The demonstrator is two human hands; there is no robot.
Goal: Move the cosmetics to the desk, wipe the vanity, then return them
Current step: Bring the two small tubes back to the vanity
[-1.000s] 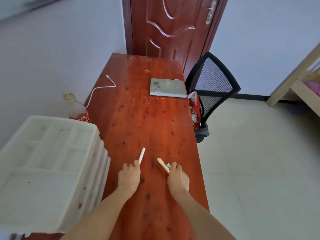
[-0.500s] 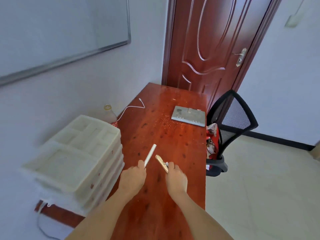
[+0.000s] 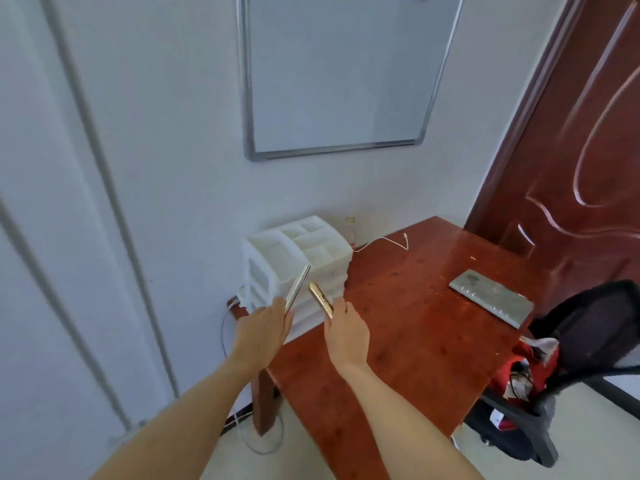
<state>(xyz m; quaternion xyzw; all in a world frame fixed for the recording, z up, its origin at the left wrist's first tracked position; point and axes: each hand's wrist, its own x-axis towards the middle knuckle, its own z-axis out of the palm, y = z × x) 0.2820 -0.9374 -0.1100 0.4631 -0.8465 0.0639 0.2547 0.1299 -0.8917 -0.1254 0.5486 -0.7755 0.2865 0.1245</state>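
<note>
My left hand [image 3: 265,327] grips a slim pale cosmetic pencil [image 3: 298,288] that points up and to the right. A short gold cosmetic tube [image 3: 320,299] sticks out of my right hand [image 3: 346,332], which is curled round its lower end. Both hands are raised above the near left corner of the red-brown wooden desk [image 3: 415,323], in front of a stack of white compartment trays [image 3: 301,247].
A grey flat device [image 3: 491,297] lies on the desk's right side, a white cable [image 3: 384,241] and a bottle [image 3: 350,228] near the wall. A black mesh chair [image 3: 588,344] with red cloth stands to the right. A whiteboard [image 3: 339,71] hangs above; the door [image 3: 581,133] is behind the desk.
My view has swung left and up toward the wall and whiteboard. Both hands have lifted off the desk with the pencil and the gold tube still held.
</note>
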